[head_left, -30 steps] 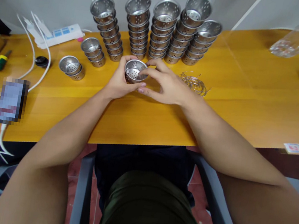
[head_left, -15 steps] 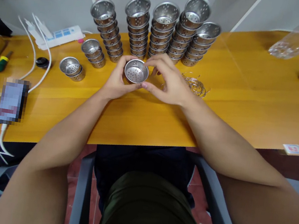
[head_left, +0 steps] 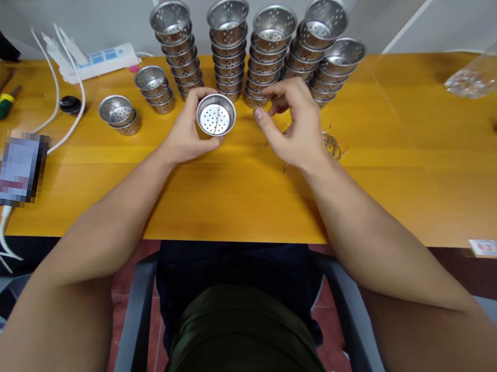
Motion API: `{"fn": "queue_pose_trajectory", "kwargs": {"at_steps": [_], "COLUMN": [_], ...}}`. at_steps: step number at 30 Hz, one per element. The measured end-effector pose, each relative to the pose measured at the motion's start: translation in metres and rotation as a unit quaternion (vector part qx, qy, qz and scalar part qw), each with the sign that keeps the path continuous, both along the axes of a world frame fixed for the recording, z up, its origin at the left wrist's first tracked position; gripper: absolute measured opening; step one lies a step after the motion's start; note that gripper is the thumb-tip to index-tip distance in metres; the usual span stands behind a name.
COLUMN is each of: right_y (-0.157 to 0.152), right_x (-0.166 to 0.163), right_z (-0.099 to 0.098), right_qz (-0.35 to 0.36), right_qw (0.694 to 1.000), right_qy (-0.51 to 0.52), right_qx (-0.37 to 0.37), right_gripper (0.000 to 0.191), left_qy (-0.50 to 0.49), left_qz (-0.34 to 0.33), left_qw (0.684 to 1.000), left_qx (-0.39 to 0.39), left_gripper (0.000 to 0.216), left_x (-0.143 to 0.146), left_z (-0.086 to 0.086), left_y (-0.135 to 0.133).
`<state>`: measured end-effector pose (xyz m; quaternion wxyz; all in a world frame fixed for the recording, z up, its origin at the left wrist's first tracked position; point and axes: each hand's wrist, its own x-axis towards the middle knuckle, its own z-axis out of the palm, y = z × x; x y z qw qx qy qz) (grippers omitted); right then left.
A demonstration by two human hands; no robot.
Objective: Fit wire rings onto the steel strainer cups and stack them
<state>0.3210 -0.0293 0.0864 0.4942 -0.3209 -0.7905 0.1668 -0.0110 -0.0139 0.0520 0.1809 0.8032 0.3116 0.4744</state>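
My left hand is wrapped round a perforated metal cup, thumb at the near side and fingers behind it. The cup's mouth faces up toward me, and a thin line crosses its hole-dotted bottom. To the right, apart from the cup, my right hand hovers with thumb and forefinger spread and nothing visible between them. Partly hidden behind that hand lies a loose tangle of thin wire rings on the table.
Tall stacks of the same cups line the back of the table. Shorter stacks stand at left. Further left are a power strip, white cables, a phone and a screwdriver. A clear bottle lies at the right.
My right hand has come off the cup's rim and moved right, its fingers parting. My left hand has shifted slightly left with the cup, which now tilts more toward me.
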Motion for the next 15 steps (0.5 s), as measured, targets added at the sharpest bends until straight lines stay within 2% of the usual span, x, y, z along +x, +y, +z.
{"fn": "queue_pose_trajectory", "kwargs": {"at_steps": [2, 5, 7, 9, 12, 15], "right_y": [0.001, 0.002, 0.004, 0.004, 0.004, 0.004], "right_x": [0.001, 0.003, 0.004, 0.004, 0.002, 0.001], "right_z": [0.000, -0.001, -0.001, -0.001, -0.001, -0.001], "right_qz": [0.006, 0.001, -0.008, -0.011, -0.005, -0.007], "right_qw": [1.000, 1.000, 1.000, 1.000, 1.000, 1.000], "right_qy": [-0.001, -0.006, -0.009, -0.006, 0.002, 0.002], "right_qx": [0.002, 0.006, 0.005, 0.002, -0.010, -0.015], "right_gripper": [0.071, 0.070, 0.069, 0.069, 0.070, 0.072], "left_qy": [0.027, 0.099, 0.126, 0.129, 0.099, 0.105], "left_qz": [0.022, 0.070, 0.138, 0.213, 0.304, 0.389], "left_qw": [0.999, 0.992, 0.980, 0.968, 0.948, 0.911], "left_qx": [0.007, 0.043, 0.074, 0.040, 0.001, -0.086], "left_gripper": [0.113, 0.112, 0.106, 0.103, 0.110, 0.107], "left_x": [-0.012, -0.049, -0.082, -0.114, -0.151, -0.168], "left_z": [0.018, 0.057, 0.084, 0.104, 0.120, 0.118], "left_y": [-0.004, -0.015, -0.027, -0.042, -0.059, -0.059]}}
